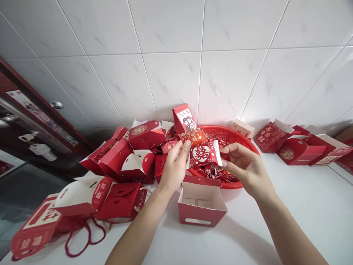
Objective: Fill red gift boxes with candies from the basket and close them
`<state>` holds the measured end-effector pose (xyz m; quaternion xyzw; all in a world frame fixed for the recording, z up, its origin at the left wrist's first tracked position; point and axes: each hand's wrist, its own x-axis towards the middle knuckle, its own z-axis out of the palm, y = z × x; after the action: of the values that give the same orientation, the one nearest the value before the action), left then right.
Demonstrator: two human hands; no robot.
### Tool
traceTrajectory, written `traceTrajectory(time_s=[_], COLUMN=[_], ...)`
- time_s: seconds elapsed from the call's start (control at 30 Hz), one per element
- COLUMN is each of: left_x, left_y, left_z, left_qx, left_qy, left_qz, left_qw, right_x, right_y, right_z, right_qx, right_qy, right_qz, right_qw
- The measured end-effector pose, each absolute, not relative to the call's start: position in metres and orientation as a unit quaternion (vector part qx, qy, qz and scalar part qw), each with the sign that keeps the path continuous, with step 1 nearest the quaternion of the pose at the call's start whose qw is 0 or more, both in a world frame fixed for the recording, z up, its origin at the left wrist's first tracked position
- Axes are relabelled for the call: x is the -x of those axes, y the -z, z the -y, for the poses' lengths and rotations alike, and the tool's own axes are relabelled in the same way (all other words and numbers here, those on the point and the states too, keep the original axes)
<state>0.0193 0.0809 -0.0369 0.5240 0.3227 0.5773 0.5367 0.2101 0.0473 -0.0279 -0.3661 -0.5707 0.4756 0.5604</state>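
Observation:
My left hand (176, 160) pinches red wrapped candies above the near rim of a red plastic basket (239, 136). One is a red packet (202, 154) with a white heart and dark characters; an orange-red packet (196, 136) shows just behind it. At the red packet's right end, my right hand (239, 163) has its thumb and fingers closed around something small and red, mostly hidden. Many wrapped candies lie in the basket. Below my hands, an open-topped red box (202, 204) with a pale inside stands on the white table, with no candy visible inside.
Several red gift boxes (146, 134) crowd the left, some with cords (88, 235). More boxes (300, 151) stand at the right near the tiled wall (171, 84). A dark cabinet (33, 129) with keys in its lock (42, 151) is at far left.

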Motion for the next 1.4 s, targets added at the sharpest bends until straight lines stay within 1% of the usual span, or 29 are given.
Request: traceTrajectory(time_s=[0.13,0.23,0.3,0.4,0.5,0.73,0.87,1.17,1.4], left_x=[-0.012,0.0,0.011,0.028,0.04,0.047,0.049,0.053,0.052], left_y=[0.032,0.023,0.016,0.007,0.003,0.0,0.0,-0.007,-0.011], left_z=[-0.083,-0.081,-0.078,-0.075,-0.076,-0.078,-0.077,-0.071,-0.065], left_qx=[-0.554,-0.611,-0.657,-0.732,-0.779,-0.799,-0.807,-0.821,-0.823], left_qy=[-0.553,-0.526,-0.517,-0.5,-0.455,-0.428,-0.412,-0.4,-0.402], left_qz=[-0.312,-0.317,-0.342,-0.371,-0.375,-0.38,-0.379,-0.351,-0.357], left_qw=[0.539,0.499,0.428,0.279,0.214,0.186,0.186,0.204,0.185], right_x=[-0.215,-0.217,-0.218,-0.218,-0.217,-0.216,-0.214,-0.212,-0.205], right_y=[0.026,0.024,0.021,0.016,0.013,0.008,0.007,0.014,0.021], right_z=[-0.048,-0.044,-0.039,-0.031,-0.026,-0.017,-0.012,-0.01,-0.006], right_qx=[0.339,0.338,0.351,0.377,0.395,0.4,0.403,0.402,0.381], right_qy=[-0.542,-0.522,-0.491,-0.434,-0.384,-0.296,-0.283,-0.209,-0.111], right_qz=[0.561,0.582,0.617,0.68,0.719,0.783,0.799,0.833,0.878], right_qw=[0.526,0.524,0.505,0.455,0.424,0.373,0.346,0.317,0.267])
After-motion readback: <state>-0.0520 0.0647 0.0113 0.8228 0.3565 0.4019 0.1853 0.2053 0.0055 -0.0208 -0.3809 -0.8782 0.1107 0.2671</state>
